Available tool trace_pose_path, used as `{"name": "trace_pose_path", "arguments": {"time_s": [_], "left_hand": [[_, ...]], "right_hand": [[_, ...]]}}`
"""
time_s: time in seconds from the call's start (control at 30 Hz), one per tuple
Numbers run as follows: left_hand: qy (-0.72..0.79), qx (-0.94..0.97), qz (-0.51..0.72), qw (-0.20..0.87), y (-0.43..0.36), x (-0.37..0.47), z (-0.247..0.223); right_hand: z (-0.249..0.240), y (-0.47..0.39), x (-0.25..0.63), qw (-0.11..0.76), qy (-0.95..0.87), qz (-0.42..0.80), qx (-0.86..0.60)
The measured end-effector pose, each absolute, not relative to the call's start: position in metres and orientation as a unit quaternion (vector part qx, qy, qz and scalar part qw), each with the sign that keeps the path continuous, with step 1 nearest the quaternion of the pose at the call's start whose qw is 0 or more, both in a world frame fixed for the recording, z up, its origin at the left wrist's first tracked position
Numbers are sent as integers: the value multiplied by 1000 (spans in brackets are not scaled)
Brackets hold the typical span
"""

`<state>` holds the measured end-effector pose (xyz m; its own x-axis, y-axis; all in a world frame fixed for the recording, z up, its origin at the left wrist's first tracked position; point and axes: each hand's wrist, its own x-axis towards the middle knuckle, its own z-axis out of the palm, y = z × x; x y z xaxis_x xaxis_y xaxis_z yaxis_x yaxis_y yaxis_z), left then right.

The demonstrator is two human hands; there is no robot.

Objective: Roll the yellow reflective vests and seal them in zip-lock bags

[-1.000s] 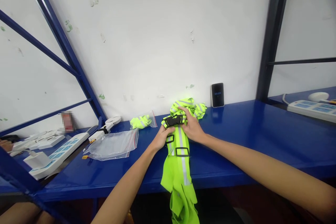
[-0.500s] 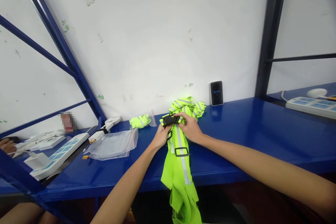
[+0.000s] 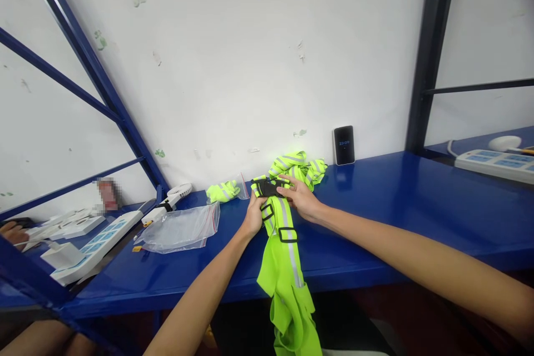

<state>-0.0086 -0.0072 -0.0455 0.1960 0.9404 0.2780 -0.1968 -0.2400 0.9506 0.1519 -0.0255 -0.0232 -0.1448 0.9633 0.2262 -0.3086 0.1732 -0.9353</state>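
Observation:
A black side-release buckle (image 3: 270,187) lies between my two hands, on a bright yellow-green reflective strap (image 3: 287,267). My left hand (image 3: 253,212) is closed on the buckle's left end, with the thumb at its lower edge. At the right end my right hand (image 3: 301,198) pinches the buckle. Whether its halves are fully joined I cannot tell. Two black strap sliders (image 3: 287,235) sit on the webbing below. The strap hangs down over the table's front edge. Behind the buckle, more bundled strap (image 3: 315,172) rests against the wall.
A blue table (image 3: 375,211) meets a white wall. Left of my hands lie a bagged strap bundle (image 3: 223,192), clear zip bags (image 3: 179,228), a small white fan (image 3: 179,193) and a power strip (image 3: 98,247). A black device with a clock display (image 3: 344,146) leans at the back. Another person's hand (image 3: 12,232) shows far left.
Both hands have shifted slightly up with the buckle, which has turned a little and shows more of its body. The strap below has risen slightly.

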Motion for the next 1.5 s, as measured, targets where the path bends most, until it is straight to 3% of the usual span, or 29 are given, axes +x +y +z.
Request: {"name": "trace_pose_path", "arguments": {"time_s": [0.1, 0.3, 0.47, 0.8, 1.1, 1.3, 1.5], "left_hand": [[277, 545, 565, 555, -9, -8, -43], [249, 522, 508, 638, -16, -1, -26], [299, 496, 475, 663, -12, -3, -26], [231, 536, 543, 604, -7, -15, -29], [296, 629, 525, 491, -4, -19, -31], [317, 615, 469, 549, -4, -20, -34], [276, 560, 478, 617, -8, -18, -32]], "right_hand": [[-25, -24, 151, 578, -488, 574, -313], [-27, -20, 153, 621, -569, 433, -321], [-27, -19, 156, 619, -602, 398, -311], [-13, -32, 160, 546, -484, 614, -301], [-16, -32, 163, 511, -525, 607, -307], [-21, -24, 162, 549, -464, 607, -339], [-14, -25, 164, 547, -487, 644, -220]]}}
